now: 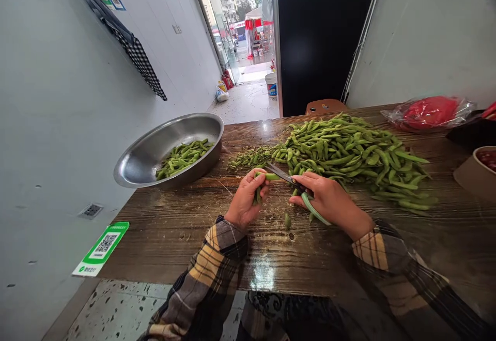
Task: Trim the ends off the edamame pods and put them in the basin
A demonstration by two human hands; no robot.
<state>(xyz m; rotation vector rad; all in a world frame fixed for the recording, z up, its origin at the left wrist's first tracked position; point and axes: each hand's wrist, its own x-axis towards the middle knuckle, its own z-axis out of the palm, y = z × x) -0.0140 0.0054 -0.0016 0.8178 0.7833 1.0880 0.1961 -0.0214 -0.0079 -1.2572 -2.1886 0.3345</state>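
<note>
My left hand (246, 199) is closed round a green bean pod (270, 176), its tip sticking out to the right. My right hand (327, 199) grips green-handled scissors (289, 180), whose dark blades meet the pod's end. A big heap of bean pods (349, 155) lies just beyond my right hand on the wooden table (174, 227). A small pile of cut-off ends (250, 157) sits beyond my left hand. A steel basin (155, 152) at the far left holds trimmed pods (184, 156). One loose pod piece (287, 220) lies between my wrists.
A red item in a clear plastic bag (430, 112) lies at the back right. A brown bowl (478, 173) stands at the right edge. A wooden stool (325, 106) stands behind the table. A white wall runs along the left, with a green QR sticker (103, 248).
</note>
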